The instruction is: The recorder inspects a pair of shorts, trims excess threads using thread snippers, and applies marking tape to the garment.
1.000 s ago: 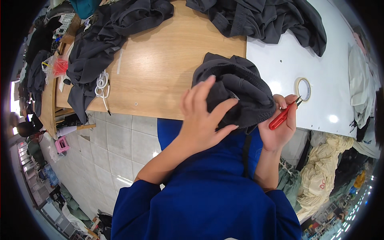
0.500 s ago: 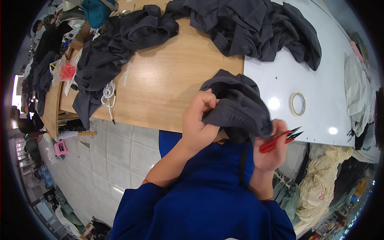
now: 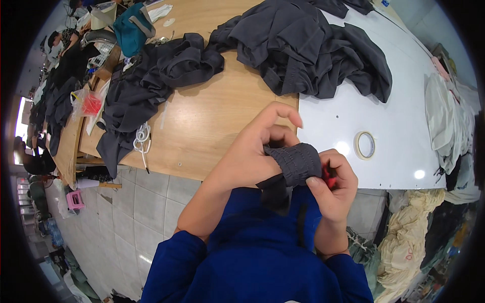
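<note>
You're holding dark cloth (image 3: 300, 164) over the table's (image 3: 192, 131) near edge: left hand (image 3: 252, 154) gripping, right hand (image 3: 339, 191) pinching, red tool (image 3: 329, 175) mostly hidden inside it. Wood (image 3: 235, 108) is stretching toward far cloth heaps (image 3: 285, 40).

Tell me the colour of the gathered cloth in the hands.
The cloth is dark grey, as the head view shows.

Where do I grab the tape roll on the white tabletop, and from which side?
Probably the left wall of the tape roll, from above, one finger inside and thumb outside: it seems to lie flat on the white tabletop, its centre open.
</note>
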`<state>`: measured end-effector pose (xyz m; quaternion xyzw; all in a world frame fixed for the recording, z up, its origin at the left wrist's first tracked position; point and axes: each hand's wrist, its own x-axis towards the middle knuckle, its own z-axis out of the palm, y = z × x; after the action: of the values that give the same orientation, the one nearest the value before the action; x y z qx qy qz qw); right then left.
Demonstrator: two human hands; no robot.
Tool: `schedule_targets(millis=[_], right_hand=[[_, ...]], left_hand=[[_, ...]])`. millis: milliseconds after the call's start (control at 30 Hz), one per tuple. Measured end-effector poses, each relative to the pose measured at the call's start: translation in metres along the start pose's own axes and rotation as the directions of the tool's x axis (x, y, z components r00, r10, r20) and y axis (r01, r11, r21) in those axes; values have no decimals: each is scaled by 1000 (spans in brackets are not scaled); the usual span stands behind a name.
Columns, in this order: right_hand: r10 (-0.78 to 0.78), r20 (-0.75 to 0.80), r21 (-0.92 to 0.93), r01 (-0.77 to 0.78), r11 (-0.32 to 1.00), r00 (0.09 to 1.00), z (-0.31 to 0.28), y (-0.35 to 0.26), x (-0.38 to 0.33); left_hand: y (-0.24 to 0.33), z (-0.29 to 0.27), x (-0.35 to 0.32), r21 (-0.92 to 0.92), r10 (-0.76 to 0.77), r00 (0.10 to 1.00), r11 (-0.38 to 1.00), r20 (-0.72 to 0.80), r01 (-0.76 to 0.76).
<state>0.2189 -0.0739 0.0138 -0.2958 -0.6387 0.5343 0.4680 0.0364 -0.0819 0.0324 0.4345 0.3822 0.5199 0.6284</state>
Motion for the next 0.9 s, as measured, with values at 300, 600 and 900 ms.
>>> schedule_targets(millis=[300,600,900], right_hand=[[337,-202,432,-226,873,919,12,14,-14],[391,-194,488,-258,834,900,26,20,-15],[263,-101,519,-175,837,960,29,29,-17]], left_hand=[[-53,1,-17,837,654,737,491,-172,-241],[-74,14,-30,763,546,831,582,-110,-281],[-73,13,-31,493,516,821,795,-243,-354]])
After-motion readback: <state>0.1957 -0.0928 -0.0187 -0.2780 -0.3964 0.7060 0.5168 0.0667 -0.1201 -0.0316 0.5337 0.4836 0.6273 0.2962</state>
